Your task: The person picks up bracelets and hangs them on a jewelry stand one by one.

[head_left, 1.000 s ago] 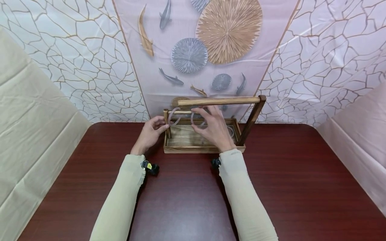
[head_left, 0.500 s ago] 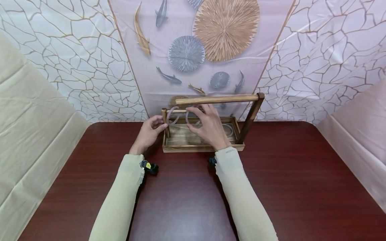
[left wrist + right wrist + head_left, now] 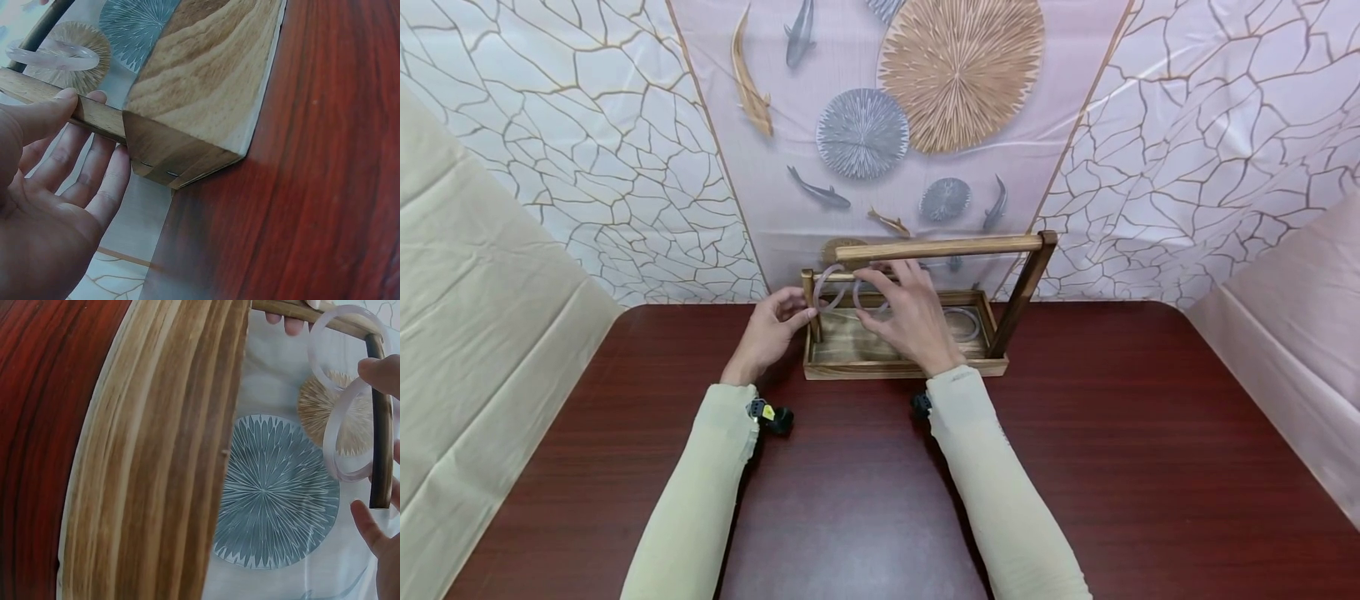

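A wooden display stand has a shallow tray [image 3: 887,372] and two posts, each with a sideways rod. My left hand [image 3: 771,327] pinches the short left post [image 3: 100,119] between thumb and fingertips. On that post's short dark rod [image 3: 381,444] hangs a pale lilac bangle [image 3: 315,350], close to the post. A second pale bangle [image 3: 331,437] is around the same rod, nearer its free end. My right hand [image 3: 912,318] holds this second bangle with thumb and fingers spread across its rim. Another bangle [image 3: 976,323] lies in the tray's right end, partly behind my right hand.
The tall right post [image 3: 1024,296] carries a longer rod [image 3: 940,248] that passes above my right hand. The stand is near the back edge of the dark red table [image 3: 850,500], in front of a patterned cloth backdrop [image 3: 647,167].
My right hand has moved left with the second bangle, bringing it closer to the first. More of the bangle in the tray shows. My left hand still grips the post.
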Available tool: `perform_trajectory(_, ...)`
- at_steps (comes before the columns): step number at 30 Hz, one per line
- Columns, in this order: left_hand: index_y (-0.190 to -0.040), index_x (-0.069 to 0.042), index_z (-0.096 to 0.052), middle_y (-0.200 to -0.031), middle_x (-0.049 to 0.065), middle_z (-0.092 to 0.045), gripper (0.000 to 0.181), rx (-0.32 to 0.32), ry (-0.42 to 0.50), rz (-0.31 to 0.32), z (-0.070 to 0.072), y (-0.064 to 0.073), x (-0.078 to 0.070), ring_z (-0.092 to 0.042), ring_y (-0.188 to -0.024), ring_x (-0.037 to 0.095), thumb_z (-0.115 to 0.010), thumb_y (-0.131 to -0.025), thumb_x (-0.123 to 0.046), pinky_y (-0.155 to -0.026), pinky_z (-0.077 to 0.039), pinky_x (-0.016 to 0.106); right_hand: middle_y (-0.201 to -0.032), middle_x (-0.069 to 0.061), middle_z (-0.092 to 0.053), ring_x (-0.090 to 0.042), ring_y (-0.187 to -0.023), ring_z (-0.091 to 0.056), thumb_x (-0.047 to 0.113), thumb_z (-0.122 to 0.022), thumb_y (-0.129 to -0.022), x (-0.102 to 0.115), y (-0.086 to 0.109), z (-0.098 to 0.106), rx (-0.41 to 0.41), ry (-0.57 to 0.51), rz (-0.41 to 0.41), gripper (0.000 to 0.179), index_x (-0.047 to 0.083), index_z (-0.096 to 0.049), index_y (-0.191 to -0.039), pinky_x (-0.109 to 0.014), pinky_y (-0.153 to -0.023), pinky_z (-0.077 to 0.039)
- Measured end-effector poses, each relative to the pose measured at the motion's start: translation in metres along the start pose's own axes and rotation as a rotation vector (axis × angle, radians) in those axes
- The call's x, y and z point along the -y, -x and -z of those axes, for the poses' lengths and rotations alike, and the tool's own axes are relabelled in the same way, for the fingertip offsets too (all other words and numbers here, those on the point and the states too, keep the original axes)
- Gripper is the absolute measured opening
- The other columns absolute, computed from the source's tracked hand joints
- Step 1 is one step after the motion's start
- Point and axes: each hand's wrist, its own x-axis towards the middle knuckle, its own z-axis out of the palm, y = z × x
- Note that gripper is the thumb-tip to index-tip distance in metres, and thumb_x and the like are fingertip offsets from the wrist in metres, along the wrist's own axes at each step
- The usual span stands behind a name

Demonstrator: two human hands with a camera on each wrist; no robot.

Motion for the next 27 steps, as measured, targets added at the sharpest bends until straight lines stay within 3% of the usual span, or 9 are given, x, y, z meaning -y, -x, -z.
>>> perform_trajectory(6, -0.127, -0.008, -0.064, -0.129, 0.012, -0.071, 0.028, 0.002, -0.001, -0.002, -0.0007, 0.0001, -0.0002, -0.066, -0.119, 0.023, -0.065, -0.101, -0.015, -0.098, -0.052, 0.03, -0.13, -0.008, -0.061, -0.029, -0.121, -0.053, 0.03, -0.084, -0.083, 0.0007, 0.0001, -0.0019, 0.015, -0.01, -0.01, 0.054, 0.021, -0.065, -0.133, -0.048, -0.1, -0.046)
perform_trajectory(12, -0.128, -0.008, -0.064, -0.13, 0.013, -0.071, 0.029, 0.006, 0.005, -0.001, -0.0008, -0.001, -0.0003, -0.065, -0.121, 0.025, -0.065, -0.101, -0.016, -0.105, -0.05, 0.044, -0.129, -0.008, -0.06, -0.029, -0.121, -0.053, 0.029, -0.084, -0.084, 0.0012, -0.0006, -0.0046, 0.002, -0.013, -0.003, 0.054, 0.021, -0.064, -0.133, -0.051, -0.101, -0.045)
perform_trajectory(20, -0.128, -0.009, -0.064, -0.129, 0.013, -0.071, 0.028, -0.003, -0.007, 0.0, -0.0005, -0.0012, -0.0003, -0.066, -0.119, 0.024, -0.064, -0.101, -0.016, -0.098, -0.051, 0.03, -0.127, -0.008, -0.06, -0.029, -0.119, -0.053, 0.031, -0.085, -0.083, 0.0019, -0.0011, -0.0055, -0.01, -0.016, -0.001, 0.054, 0.022, -0.063, -0.132, -0.048, -0.094, -0.047)
perform_trajectory(27, -0.128, -0.008, -0.064, -0.129, 0.013, -0.07, 0.028, 0.002, 0.006, 0.006, -0.0004, -0.0004, 0.0013, -0.065, -0.12, 0.027, -0.064, -0.101, -0.016, -0.106, -0.049, 0.048, -0.125, -0.01, -0.059, -0.029, -0.117, -0.054, 0.032, -0.085, -0.084, 0.0029, -0.0007, -0.0063, 0.008, -0.012, 0.0, 0.055, 0.021, -0.062, -0.133, -0.049, -0.094, -0.047)
